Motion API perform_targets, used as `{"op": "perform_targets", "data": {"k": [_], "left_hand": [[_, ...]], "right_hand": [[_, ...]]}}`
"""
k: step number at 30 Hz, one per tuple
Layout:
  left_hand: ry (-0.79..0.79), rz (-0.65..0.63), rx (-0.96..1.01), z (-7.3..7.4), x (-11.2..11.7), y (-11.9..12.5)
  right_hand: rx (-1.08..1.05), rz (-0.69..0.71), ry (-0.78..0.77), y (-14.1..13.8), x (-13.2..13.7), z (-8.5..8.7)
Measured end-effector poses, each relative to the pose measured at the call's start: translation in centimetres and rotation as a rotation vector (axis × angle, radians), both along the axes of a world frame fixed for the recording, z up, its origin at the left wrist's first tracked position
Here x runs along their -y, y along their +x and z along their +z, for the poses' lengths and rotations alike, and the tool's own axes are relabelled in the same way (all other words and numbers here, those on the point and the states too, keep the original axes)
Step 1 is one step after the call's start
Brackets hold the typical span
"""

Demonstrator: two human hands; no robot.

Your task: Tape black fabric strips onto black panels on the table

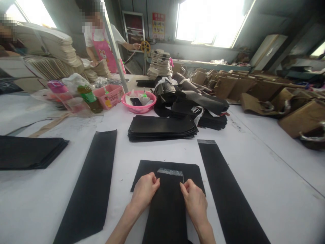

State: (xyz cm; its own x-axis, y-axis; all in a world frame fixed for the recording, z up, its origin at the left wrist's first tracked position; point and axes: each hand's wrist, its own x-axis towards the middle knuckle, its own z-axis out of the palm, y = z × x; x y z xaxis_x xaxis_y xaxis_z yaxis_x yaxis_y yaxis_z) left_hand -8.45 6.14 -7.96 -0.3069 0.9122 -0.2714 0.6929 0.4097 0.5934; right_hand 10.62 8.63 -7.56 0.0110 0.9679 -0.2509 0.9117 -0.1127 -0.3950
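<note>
A long black strip (169, 206) runs from the near edge of the view up over a wider black panel (147, 167). Across the strip's far end is a shiny pale band (170, 172). My left hand (146, 188) pinches the strip's left edge just below that band. On the opposite edge, my right hand (194, 198) pinches the same strip with thumb and fingers. Another black strip (93, 183) lies to the left, and a further banded strip (228, 189) lies to the right, both apart from my hands.
Beyond the panel sits a stack of black panels (162, 127), with another stack (27, 152) at far left. Farther back are a pink basin (138, 107), a pink basket (114, 96), black material bundles (200, 105) and brown bags (254, 86). A person in a pink apron (105, 51) stands behind a pole.
</note>
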Motion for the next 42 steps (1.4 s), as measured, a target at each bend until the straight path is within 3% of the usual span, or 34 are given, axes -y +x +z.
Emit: {"op": "perform_targets", "data": {"k": [4, 7, 12, 18, 24, 34, 42], "left_hand": [[0.015, -0.042, -0.198, 0.3, 0.4, 0.2], [0.150, -0.100, -0.392, 0.3, 0.9, 0.6], [0.486, -0.496, -0.496, -0.8, 1.0, 1.3], [0.482, -0.661, -0.607, -1.6, 0.4, 1.5], [0.458, -0.679, -0.665, -1.5, 0.4, 1.6], [0.424, -0.683, -0.663, -1.3, 0.3, 1.7], [0.426, -0.606, -0.606, -1.2, 0.3, 2.4]], "right_hand": [[0.033, -0.003, 0.011, -0.3, 0.1, 0.3], [0.086, 0.008, 0.032, -0.5, 0.2, 0.6], [0.135, 0.042, 0.065, -0.6, 0.2, 0.9], [0.037, 0.017, 0.071, -0.1, 0.0, 0.5], [-0.081, -0.028, 0.040, 0.7, -0.3, -0.1], [-0.080, -0.023, 0.013, 0.7, -0.5, 0.0], [-0.116, -0.020, 0.017, 0.6, -0.7, -0.2]]}}
